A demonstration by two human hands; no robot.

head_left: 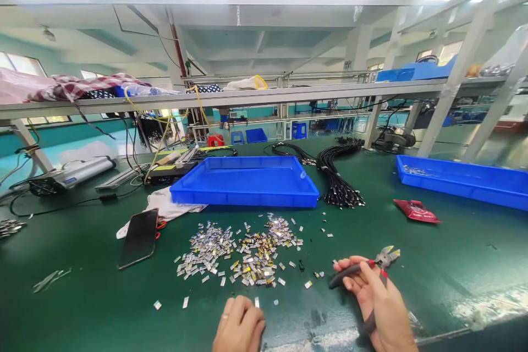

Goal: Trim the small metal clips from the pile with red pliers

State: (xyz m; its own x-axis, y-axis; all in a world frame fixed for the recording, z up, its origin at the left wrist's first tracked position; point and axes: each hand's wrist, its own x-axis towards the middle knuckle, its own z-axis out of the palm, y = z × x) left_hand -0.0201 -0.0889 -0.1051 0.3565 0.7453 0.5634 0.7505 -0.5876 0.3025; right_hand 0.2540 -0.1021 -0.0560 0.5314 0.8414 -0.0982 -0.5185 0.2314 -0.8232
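My right hand holds a pair of diagonal cutters with dark, red-trimmed handles. The jaws point away from me and look parted. Curled fingers close my left hand, which rests on the table at the front centre; its fingertips are hidden, so I cannot tell what is in them. Right beside those fingers lies a small pale metal piece. Beyond the left hand spreads a loose pile of small silvery metal pieces, with yellowish ones on its right side. A few stray pieces lie between the hands.
Behind the pile stands a blue tray, with a bundle of black cables to its right. A phone lies left, near a white cloth. A red packet and another blue tray are at right. A shelf spans overhead.
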